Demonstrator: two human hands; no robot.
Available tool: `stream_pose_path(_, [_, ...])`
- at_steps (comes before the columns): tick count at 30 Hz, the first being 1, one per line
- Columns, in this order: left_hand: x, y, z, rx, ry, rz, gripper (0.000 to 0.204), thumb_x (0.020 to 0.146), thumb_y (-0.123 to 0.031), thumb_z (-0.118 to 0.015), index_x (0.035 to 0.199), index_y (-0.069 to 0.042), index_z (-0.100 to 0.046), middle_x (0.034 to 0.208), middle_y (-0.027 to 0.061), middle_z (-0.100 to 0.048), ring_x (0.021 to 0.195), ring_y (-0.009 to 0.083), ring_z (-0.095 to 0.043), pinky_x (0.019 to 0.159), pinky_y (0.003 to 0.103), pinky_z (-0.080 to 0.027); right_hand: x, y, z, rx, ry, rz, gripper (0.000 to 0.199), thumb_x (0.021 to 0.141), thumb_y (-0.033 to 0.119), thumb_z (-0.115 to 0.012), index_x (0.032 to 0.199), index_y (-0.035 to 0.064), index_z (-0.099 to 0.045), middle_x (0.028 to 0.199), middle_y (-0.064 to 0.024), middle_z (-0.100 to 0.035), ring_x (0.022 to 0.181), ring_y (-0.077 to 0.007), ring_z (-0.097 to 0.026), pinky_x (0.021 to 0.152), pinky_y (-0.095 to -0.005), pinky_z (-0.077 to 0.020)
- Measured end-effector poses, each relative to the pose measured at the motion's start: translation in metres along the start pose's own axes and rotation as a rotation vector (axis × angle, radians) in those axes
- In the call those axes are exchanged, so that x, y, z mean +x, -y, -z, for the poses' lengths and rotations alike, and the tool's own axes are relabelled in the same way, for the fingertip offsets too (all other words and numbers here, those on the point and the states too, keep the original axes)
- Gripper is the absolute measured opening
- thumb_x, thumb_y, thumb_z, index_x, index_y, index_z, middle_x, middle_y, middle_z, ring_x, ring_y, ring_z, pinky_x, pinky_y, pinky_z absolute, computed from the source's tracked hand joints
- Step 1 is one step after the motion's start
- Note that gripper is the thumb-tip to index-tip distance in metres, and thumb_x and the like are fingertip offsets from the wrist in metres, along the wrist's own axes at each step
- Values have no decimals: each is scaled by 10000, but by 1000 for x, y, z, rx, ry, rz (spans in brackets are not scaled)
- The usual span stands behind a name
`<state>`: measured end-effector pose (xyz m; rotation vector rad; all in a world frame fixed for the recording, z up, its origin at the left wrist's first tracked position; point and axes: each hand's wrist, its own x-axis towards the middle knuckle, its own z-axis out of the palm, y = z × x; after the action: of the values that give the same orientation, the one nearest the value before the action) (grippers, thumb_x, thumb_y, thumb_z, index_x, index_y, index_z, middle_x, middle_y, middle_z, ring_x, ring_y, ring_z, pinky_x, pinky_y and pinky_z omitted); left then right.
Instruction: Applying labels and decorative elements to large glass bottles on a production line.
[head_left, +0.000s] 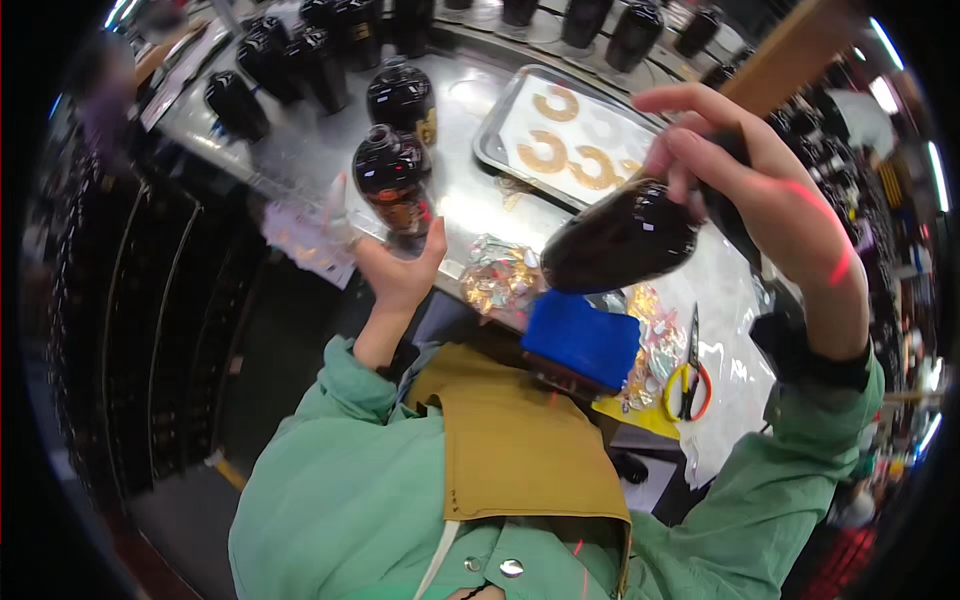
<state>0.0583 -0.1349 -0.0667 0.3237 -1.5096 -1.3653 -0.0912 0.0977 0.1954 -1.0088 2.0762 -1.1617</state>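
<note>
A glossy dark bottle (pixel 622 240) hangs tilted in my right hand (pixel 750 170), whose fingers are closed round its neck end. Its wide end points left, above a blue pad (pixel 582 340) near the bench's front edge. My left hand (pixel 402 272) is at the base of another dark bottle (pixel 392 180), which stands on the metal bench with an ornate reddish-gold label. The thumb is spread from the fingers, which are blurred; whether they touch the glass I cannot tell. Just behind it stands a similar dark bottle (pixel 402 98).
A metal tray (pixel 486 140) holds several C-shaped tan labels on white sheeting. Crumpled foil scraps (pixel 500 278) lie along the front edge. Scissors (pixel 688 385) with yellow-orange handles rest at the right. More dark bottles (pixel 237 105) stand at the back left, others along the far side.
</note>
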Motion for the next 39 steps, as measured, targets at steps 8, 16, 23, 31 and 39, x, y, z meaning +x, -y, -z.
stream_pose_path(8, [-7, -82, -67, 29, 785, -208, 1275, 588, -498, -973, 1514, 65, -302, 1490, 240, -418, 1396, 380, -415, 1164, 465, -318, 7, 76, -4, -140, -218, -474, 364, 1071, 281, -519, 1273, 0, -629, 987, -107, -716, 535, -84, -496, 517, -249, -449])
stream_pose_path(16, [12, -29, -5, 633, -37, -313, 1101, 697, -311, -962, 1494, 49, -292, 1518, 182, -324, 1392, 339, -357, 1180, 466, -266, -33, 54, 21, -87, 16, -148, 432, 1088, 307, -427, 1326, -43, -515, 1208, -169, -665, 615, -108, -563, 586, -255, -504])
stream_pose_path(23, [25, 11, 28, 371, 120, -87, 1085, 668, -189, -968, 1492, 31, -298, 1496, 168, -367, 1345, 283, -434, 1144, 422, -340, -66, 4, 17, -314, -147, 327, 579, 960, 107, -687, 1469, -21, -441, 946, -50, -612, 838, -75, -573, 680, -228, -484])
stream_pose_path(31, [24, 49, 51, 488, 138, 215, 707, 646, -284, -969, 1131, 83, -608, 1075, 151, -680, 977, 234, -654, 882, 366, -527, -146, 6, -3, 34, -377, 284, 839, 781, 142, -871, 1444, -112, -425, 922, -149, -668, 766, -139, -617, 629, -234, -466])
stream_pose_path(39, [14, 7, 22, 143, 513, 168, 662, 678, 17, -896, 1249, 52, -562, 1127, 132, -673, 962, 196, -698, 839, 331, -590, -175, 27, -27, -178, -639, 212, 689, 909, 216, -755, 1442, -47, -408, 1003, -232, -650, 678, -138, -555, 580, -252, -452])
